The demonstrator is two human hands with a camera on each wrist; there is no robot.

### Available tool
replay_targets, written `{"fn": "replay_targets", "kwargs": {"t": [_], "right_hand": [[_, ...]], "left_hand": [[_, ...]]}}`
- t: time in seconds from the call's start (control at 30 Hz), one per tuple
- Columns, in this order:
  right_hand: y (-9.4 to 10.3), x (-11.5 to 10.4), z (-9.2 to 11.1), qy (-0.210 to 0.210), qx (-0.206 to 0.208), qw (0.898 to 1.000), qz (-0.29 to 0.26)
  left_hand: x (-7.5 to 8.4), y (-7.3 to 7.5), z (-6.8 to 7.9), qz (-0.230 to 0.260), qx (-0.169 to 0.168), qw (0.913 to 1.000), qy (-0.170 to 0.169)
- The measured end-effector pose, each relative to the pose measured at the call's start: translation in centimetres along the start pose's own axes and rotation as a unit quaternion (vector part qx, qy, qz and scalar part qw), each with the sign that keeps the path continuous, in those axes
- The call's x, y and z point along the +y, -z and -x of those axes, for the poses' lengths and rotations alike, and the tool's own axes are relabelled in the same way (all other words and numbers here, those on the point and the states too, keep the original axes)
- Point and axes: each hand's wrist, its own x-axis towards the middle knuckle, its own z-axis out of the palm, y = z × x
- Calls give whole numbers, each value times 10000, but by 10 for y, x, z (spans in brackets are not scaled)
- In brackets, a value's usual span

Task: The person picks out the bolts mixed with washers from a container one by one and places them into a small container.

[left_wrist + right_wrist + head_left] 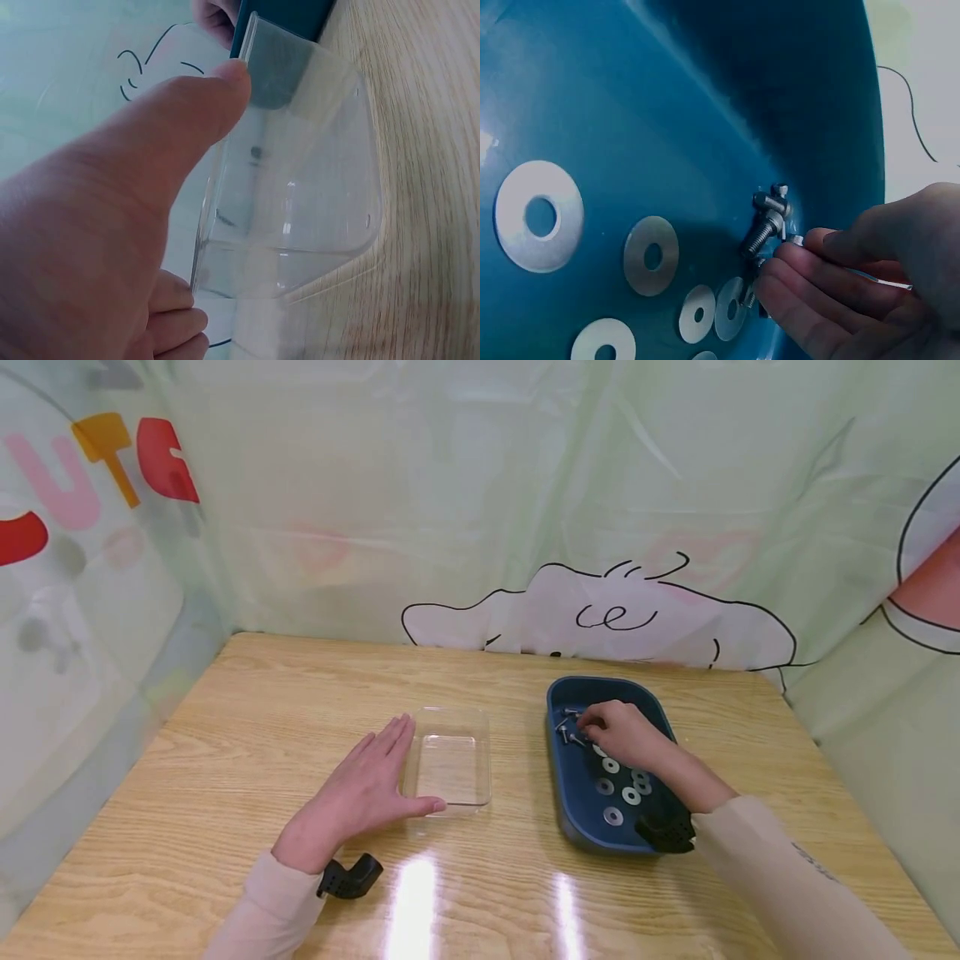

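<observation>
My left hand [367, 785] lies with straight fingers along the left side of a clear plastic box [447, 768], its thumb at the near rim. In the left wrist view the thumb rests on the rim of the box. Inside a blue tray [564, 802], my right hand [626, 735] pinches a bolt [796, 240] between thumb and fingertips; only its shiny end shows. Several other bolts [761, 234] lie beside those fingers against the tray's wall. Flat metal washers [564, 244] are spread over the tray floor, some overlapping.
The box and the tray stand side by side on a wooden table [262, 735]. A printed curtain [450, 485] hangs behind the table and along its sides. Black wrist devices [351, 878] sit at both wrists, the right one over the tray's near end.
</observation>
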Motion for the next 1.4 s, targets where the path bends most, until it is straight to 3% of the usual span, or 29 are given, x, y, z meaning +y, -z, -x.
{"fn": "replay_targets", "kwargs": {"t": [0.5,1.0,1.4], "right_hand": [[-6,-3,-2,52,-476,9987,169],[-7,-6,-3,-117,-866,9959,-230],[-8,-8,-2,-276,-1165,9875,-1025]], "left_hand": [[-1,0,-1,85,-74,9999,-45],[0,0,0,151,-114,9998,-6],[-1,-1,1,-44,-9,10000,-36]]}}
